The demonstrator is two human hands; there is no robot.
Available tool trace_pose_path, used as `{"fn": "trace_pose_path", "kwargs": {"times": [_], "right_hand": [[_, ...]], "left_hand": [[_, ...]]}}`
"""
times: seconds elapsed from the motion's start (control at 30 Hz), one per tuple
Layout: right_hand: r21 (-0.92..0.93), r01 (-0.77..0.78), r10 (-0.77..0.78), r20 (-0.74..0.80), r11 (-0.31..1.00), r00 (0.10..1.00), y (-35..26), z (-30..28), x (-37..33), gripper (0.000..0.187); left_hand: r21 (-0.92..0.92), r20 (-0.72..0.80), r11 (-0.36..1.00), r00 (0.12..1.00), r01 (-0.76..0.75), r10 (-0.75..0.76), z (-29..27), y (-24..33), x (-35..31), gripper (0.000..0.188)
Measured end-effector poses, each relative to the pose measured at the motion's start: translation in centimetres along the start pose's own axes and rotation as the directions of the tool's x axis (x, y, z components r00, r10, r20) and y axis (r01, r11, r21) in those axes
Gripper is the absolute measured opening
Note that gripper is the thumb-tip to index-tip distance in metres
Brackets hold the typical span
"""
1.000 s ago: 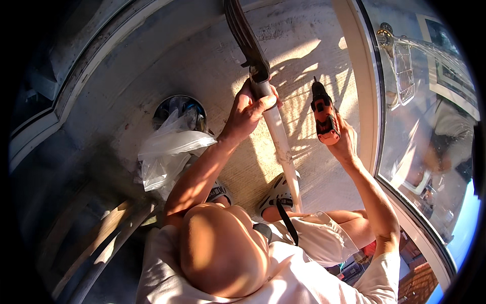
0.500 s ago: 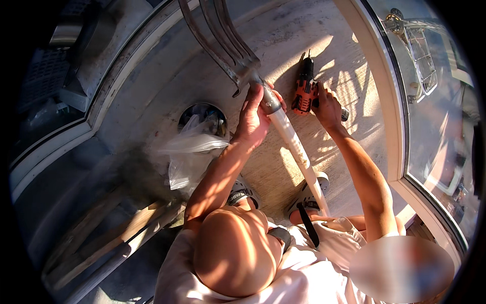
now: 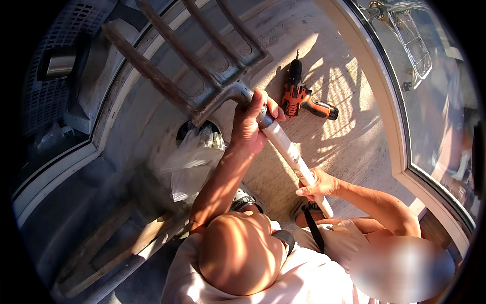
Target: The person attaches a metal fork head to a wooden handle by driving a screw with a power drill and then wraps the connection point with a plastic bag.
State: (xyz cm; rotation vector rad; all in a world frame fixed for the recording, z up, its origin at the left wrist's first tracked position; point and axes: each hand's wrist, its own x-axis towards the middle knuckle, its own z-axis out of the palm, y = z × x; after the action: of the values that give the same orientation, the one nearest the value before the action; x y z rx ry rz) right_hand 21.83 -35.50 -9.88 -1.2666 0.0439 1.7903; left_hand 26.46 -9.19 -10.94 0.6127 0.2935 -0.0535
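My left hand is closed around the socket of the 4-tined garden fork, my right hand around its pale shaft; its head is to the left of the cordless drill. I judge it stiff and head-heavy, so the socket is good for holding; the shaft may slip.

I'm standing in what looks like a porch or balcony, though I can't tell which: rough concrete floor underfoot, sunlight throwing barred shadows across it, a pale frame with a glass pane along its right edge, another pale frame along its left.
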Motion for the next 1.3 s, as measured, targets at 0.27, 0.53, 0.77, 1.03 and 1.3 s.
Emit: {"fn": "trace_pose_path", "kwargs": {"times": [0.27,0.53,0.77,1.03,1.3], "right_hand": [[-0.431,-0.044,-0.184,-0.472,0.901,0.862,-4.2,2.0,-3.6,0.02],[-0.364,-0.132,-0.019,-0.383,0.922,0.924,-7.1,1.8,-5.7,0.022],[-0.591,0.063,-0.449,-0.534,0.804,0.716,-6.5,2.7,-2.9,0.021],[-0.344,-0.01,-0.094,-0.284,0.939,0.954,-7.4,1.4,-4.4,0.013],[-0.271,0.034,-0.162,-0.465,0.962,0.87,-5.8,1.5,-1.1,0.014]], "left_hand": [[-0.158,0.06,0.983,0.992,-0.099,0.109,0.9,2.1,0.4,0.034],[-0.15,0.129,0.975,0.975,-0.163,0.183,2.7,3.3,1.0,0.034],[-0.052,0.158,0.963,0.95,-0.264,0.269,2.7,5.2,-0.1,0.034],[-0.134,0.317,0.973,0.922,-0.189,0.223,3.3,5.2,1.5,0.038],[-0.246,0.086,0.966,0.992,-0.074,0.097,0.0,4.2,1.9,0.083]]}}
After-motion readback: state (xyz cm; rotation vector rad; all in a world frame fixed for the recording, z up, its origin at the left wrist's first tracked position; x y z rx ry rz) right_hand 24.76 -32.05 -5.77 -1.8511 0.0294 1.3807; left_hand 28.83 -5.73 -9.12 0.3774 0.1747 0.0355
